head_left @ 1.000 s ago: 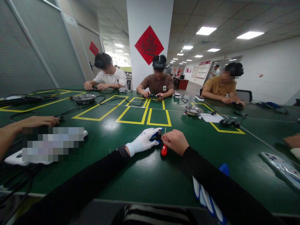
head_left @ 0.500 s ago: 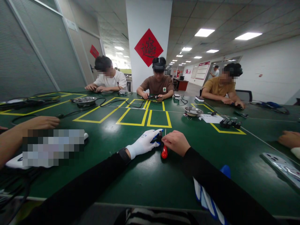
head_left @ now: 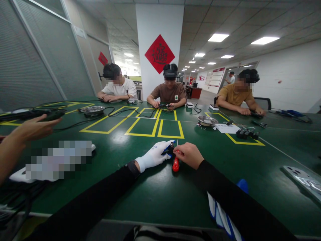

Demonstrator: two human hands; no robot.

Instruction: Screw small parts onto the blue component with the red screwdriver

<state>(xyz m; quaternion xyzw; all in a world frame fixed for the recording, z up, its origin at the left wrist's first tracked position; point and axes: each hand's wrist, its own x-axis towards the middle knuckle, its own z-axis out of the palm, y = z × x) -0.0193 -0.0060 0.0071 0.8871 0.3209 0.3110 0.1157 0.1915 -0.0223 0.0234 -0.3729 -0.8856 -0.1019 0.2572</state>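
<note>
My left hand (head_left: 155,153), in a white glove with blue fingertips, grips a small black part with a silvery metal top (head_left: 172,146) just above the green table. Bare and curled, my right hand (head_left: 188,154) has its thumb and fingertips pinched together right beside that part. Whatever lies between those fingertips is hidden. A red-handled screwdriver (head_left: 176,164) lies under and beside the right fingertips, its thin shaft pointing away from me. Partly covered by my right sleeve is a loose white and blue glove (head_left: 220,212).
Yellow tape rectangles (head_left: 171,136) mark the table (head_left: 160,201). Metal bowls (head_left: 207,123) (head_left: 92,107), a paper sheet (head_left: 227,128) and several black parts (head_left: 247,133) lie farther off. A phone (head_left: 302,182) sits right, a white power strip (head_left: 18,174) left. Co-workers sit around.
My hands keep nearly the same pose around the black part. At the left, a co-worker's hand has risen and now holds a dark object. The view has tilted slightly.
</note>
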